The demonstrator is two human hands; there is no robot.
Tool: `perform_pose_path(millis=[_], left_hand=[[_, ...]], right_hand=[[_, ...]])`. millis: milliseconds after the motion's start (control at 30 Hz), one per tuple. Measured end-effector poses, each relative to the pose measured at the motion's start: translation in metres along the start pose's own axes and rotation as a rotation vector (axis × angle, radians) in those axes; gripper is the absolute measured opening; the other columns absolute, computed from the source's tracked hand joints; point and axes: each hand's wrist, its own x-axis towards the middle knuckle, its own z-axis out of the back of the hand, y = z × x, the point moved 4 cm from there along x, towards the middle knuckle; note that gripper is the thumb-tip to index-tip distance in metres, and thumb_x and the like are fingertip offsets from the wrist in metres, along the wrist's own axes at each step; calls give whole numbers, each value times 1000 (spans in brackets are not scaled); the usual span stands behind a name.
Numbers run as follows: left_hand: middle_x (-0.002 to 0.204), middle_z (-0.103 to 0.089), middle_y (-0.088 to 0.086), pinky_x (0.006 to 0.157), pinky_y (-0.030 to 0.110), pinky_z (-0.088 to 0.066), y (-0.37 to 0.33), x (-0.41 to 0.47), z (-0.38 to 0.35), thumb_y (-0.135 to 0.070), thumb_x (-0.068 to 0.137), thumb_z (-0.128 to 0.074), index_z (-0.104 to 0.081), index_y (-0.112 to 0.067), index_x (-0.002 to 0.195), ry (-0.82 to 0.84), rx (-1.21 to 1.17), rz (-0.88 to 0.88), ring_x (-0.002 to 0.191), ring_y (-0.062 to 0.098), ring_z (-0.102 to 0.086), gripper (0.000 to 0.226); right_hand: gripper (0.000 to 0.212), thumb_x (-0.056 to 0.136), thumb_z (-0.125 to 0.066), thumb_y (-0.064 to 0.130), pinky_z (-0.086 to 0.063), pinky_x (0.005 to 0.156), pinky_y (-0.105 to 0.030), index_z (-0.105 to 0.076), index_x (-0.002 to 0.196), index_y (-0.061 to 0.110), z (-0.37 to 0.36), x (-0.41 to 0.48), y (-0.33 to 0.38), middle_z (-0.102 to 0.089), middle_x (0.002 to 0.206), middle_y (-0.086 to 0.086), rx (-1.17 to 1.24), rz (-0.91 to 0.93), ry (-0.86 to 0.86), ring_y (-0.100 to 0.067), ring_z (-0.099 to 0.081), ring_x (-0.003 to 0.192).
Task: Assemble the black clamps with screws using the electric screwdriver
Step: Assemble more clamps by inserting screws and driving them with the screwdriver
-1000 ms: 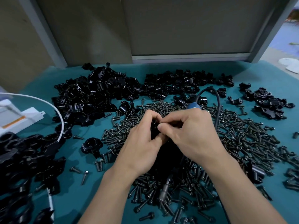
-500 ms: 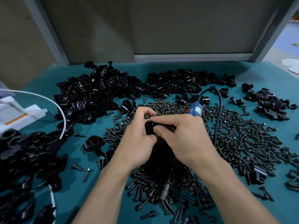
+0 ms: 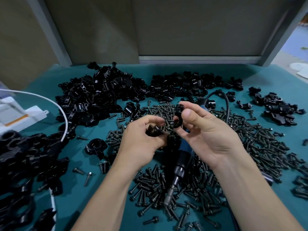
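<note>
Above the screw pile (image 3: 250,144), the left hand (image 3: 141,144) grips a clamp half (image 3: 154,130) and the right hand (image 3: 206,134) pinches a clamp ring (image 3: 178,117), both partly hiding the screwdriver (image 3: 180,164) lying on that pile.

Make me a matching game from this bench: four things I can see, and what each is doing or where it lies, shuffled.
Things:
1. left hand
2. right hand
3. electric screwdriver
4. white cable

States:
A. lies on the screw pile
B. pinches a ring-shaped clamp piece
C. curves over the teal mat, far left
D. grips a dark clamp piece

Pairs: 1-D, 2-B, 3-A, 4-C.
</note>
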Motion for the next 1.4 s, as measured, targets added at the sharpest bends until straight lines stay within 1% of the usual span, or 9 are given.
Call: perform_pose_path(millis=[167, 300, 367, 467, 533, 733, 933, 1200, 1400], left_hand=[[88, -78, -12, 59, 32, -53, 2, -1, 0, -36, 101, -67, -53, -35, 104, -77, 45, 73, 58, 13, -71, 14], [81, -71, -7, 66, 42, -48, 2, -4, 8, -55, 87, -57, -52, -39, 95, -182, 98, 149, 67, 19, -58, 19], [80, -65, -4, 65, 44, -47, -1, -5, 11, -50, 75, -53, -47, -41, 95, -172, 92, 150, 67, 18, -54, 22], [77, -63, -4, 63, 44, -51, -4, -3, 10, -35, 94, -54, -45, -43, 97, -166, 130, 74, 57, 12, -55, 12], [89, -71, -1, 73, 49, -59, -2, -1, 7, -26, 99, -65, -44, -36, 103, -158, 128, 74, 71, 19, -68, 23], [81, -78, 1, 73, 51, -63, -1, -2, 13, -26, 71, -81, -47, -24, 89, -222, -30, 98, 67, 23, -76, 39], [97, -80, -1, 59, 27, -53, -10, -1, 10, -17, 78, -66, -50, -21, 98, -147, -323, -9, 74, 17, -74, 26], [99, -79, 3, 66, 23, -59, -17, -9, -9, 5, 100, -59, -52, -10, 114, 162, -587, 42, 78, 17, -75, 22], [90, -78, 3, 64, 22, -59, -15, -8, -8, 9, 95, -63, -61, -7, 110, 131, -583, 83, 76, 15, -75, 23]], right_hand=[[35, 51, -86, 20, -62, 88, -33, -85, 86, 21, -1, 1, -5, -73, 79, 4, 34, -66, 37, -8, -71, 76], [29, 62, -83, 15, -62, 81, -37, -85, 91, 18, -1, 2, -6, -74, 86, -2, 113, -83, 17, -15, -72, 78], [26, 66, -82, 12, -63, 82, -42, -85, 91, 15, -4, 1, -5, -74, 86, -6, 111, -71, 26, -19, -73, 80], [25, 69, -80, 10, -63, 79, -43, -84, 93, 13, -7, -1, -3, -73, 86, -9, 61, -47, 50, -22, -74, 82], [25, 70, -80, 11, -63, 78, -41, -83, 95, 12, -8, -2, 0, -72, 87, -9, -8, -9, 64, -22, -73, 84], [17, 69, -81, 12, -56, 96, -57, -79, 85, 10, -4, -1, 2, -72, 81, -10, -104, 118, -65, -25, -72, 79], [14, 81, -83, 9, -60, 70, -31, -77, 77, 21, 3, -1, 7, -76, 80, -10, -374, 294, -194, -30, -73, 77], [14, 80, -84, 2, -56, 73, -21, -78, 84, 13, -1, -3, 8, -77, 80, -3, -455, 472, -158, -14, -74, 77], [17, 80, -86, 4, -56, 73, -19, -78, 82, 19, 0, -1, 7, -78, 81, 0, -540, 505, -144, -10, -73, 76]])
